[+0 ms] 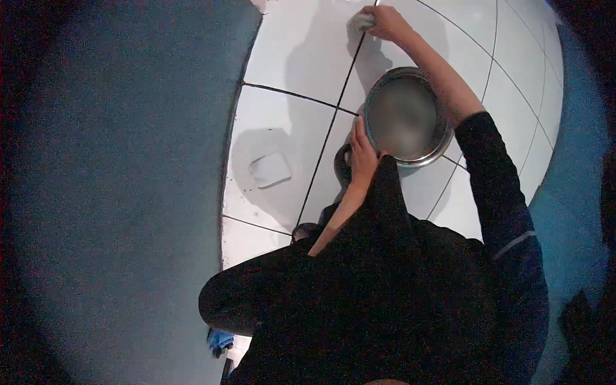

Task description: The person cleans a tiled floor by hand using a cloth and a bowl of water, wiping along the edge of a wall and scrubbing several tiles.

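Note:
My left hand (363, 154) grips the near-left side of a round metal bowl (443, 149), its fingers along the outer wall and the thumb by the rim. Inside the bowl is something greyish, too blurred to make out. Past the bowl's far side, my right hand (387, 24) is closed around a bunched greyish cloth (361, 23), held at or just over the white tiles. My right forearm passes above the bowl's right edge and hides part of it.
White floor tiles (289, 58) with dark joints lie under the bowl. A small white squarish piece (271, 170) lies on them to the left, with dark specks nearby. A grey surface (128, 179) borders the tiles on the left. My dark-clothed legs (256, 289) fill the near side.

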{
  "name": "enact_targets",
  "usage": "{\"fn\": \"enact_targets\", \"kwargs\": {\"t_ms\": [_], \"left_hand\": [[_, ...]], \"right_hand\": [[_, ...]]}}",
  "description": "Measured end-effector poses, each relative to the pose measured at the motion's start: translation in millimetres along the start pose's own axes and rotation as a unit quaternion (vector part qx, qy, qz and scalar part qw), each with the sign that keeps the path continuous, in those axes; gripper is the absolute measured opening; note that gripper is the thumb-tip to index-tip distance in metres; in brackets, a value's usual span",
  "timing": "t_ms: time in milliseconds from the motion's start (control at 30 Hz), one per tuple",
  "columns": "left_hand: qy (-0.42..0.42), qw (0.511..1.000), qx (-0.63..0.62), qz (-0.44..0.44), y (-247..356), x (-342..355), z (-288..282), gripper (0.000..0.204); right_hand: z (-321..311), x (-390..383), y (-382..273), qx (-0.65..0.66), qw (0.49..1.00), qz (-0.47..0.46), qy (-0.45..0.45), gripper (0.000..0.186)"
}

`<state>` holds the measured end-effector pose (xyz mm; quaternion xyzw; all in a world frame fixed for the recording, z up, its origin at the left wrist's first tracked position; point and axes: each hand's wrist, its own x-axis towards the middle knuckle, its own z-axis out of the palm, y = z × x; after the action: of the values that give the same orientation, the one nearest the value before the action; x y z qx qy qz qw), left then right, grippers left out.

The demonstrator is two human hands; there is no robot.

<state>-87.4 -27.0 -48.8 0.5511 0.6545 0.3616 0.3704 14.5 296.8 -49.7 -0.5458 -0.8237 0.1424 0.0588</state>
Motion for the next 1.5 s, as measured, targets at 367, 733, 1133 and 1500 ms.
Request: {"fn": "enact_targets", "kwargs": {"t_ms": [367,733,1133,1500], "left_hand": [[0.012,1.000,-0.009,0.003,-4,0,-6,0.085],[0.006,1.000,-0.025,0.000,-12,0,-4,0.090],[-0.017,1.000,-0.006,-0.011,-12,-1,-5,0.091],[-0.003,1.000,-0.027,-0.002,-13,-1,-7,0.089]], "right_hand": [[-2,-5,-12,0.042,0.997,-0.058,-0.011,0.042],[-29,-1,-33,0.015,0.989,-0.113,-0.095,0.036],[-30,4,-22,0.003,0.995,-0.077,-0.065,0.035],[-36,10,-36,-0.066,0.988,-0.080,-0.116,0.030]]}}
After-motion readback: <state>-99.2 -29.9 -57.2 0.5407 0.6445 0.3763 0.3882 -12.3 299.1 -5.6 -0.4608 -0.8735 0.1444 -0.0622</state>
